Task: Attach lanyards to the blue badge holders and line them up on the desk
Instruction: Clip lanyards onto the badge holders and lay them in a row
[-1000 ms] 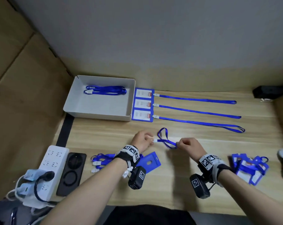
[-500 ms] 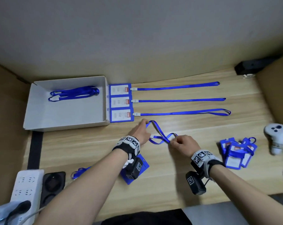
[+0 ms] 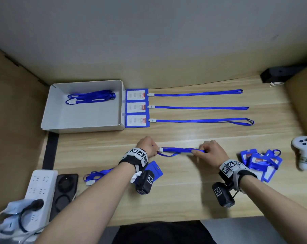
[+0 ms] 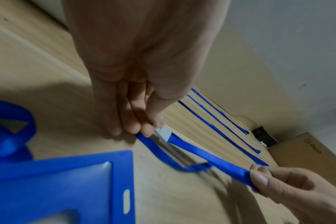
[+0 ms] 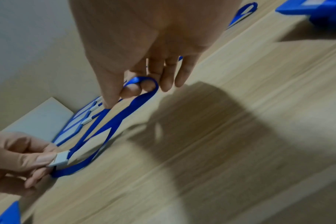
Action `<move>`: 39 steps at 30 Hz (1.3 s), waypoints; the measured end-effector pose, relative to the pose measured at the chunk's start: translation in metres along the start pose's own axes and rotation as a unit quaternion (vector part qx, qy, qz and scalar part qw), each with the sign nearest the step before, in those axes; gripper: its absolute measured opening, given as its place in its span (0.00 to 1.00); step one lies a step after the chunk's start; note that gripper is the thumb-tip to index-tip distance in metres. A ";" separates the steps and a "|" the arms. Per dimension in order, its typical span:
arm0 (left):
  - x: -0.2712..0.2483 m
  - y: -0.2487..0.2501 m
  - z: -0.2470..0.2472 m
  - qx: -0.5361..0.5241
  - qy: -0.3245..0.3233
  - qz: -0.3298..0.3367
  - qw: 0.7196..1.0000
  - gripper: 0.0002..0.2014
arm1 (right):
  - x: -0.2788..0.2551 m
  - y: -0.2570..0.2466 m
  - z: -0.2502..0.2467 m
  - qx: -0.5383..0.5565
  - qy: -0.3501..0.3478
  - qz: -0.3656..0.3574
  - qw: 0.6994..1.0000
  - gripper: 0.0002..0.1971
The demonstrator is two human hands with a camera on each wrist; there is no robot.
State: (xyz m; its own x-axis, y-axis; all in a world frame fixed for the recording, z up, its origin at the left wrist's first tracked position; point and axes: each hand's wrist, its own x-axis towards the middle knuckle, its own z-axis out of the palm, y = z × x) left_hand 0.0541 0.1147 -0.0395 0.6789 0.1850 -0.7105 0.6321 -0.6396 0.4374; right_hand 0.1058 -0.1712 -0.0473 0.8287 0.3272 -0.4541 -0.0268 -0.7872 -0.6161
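A blue lanyard [image 3: 177,150] is stretched between my hands just above the desk. My left hand [image 3: 149,146] pinches its white clip [image 4: 163,134] [image 5: 59,159]. My right hand [image 3: 208,151] pinches the strap's far loop [image 5: 144,84] between thumb and forefinger. A loose blue badge holder [image 3: 155,170] [image 4: 67,181] lies under my left wrist. Three finished badge holders [image 3: 136,107] with straight lanyards [image 3: 200,107] lie in a row at the back.
A white box [image 3: 82,118] at the back left holds lanyards [image 3: 91,96]. More lanyards [image 3: 98,175] lie front left, beside a power strip [image 3: 38,192]. A pile of badge holders [image 3: 260,163] and a white controller [image 3: 304,152] sit at the right. A black device [image 3: 279,74] stands at the back right.
The lanyard was a twisted loop between close hands; my right hand has drawn it out to the right and the strap now runs nearly straight. My head view has shifted.
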 end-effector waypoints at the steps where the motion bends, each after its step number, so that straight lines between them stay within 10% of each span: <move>1: -0.004 -0.002 0.000 -0.007 0.009 -0.001 1.000 0.12 | -0.001 0.000 -0.002 0.008 0.014 0.000 1.000 0.23; 20: -0.115 -0.007 -0.032 -0.171 0.155 0.007 0.973 0.14 | -0.049 -0.074 -0.037 0.219 0.033 -0.040 0.974 0.19; 39: -0.034 -0.149 -0.298 -0.263 0.307 -0.013 0.915 0.06 | 0.116 -0.348 0.063 0.170 -0.024 -0.041 0.984 0.09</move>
State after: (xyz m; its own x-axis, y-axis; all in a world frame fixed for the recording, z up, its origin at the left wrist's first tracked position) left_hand 0.0476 0.4259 0.0834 0.6407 0.6828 -0.3510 0.6337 -0.2122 0.7439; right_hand 0.1759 0.1740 0.0735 0.8092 0.4127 -0.4181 -0.1531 -0.5389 -0.8283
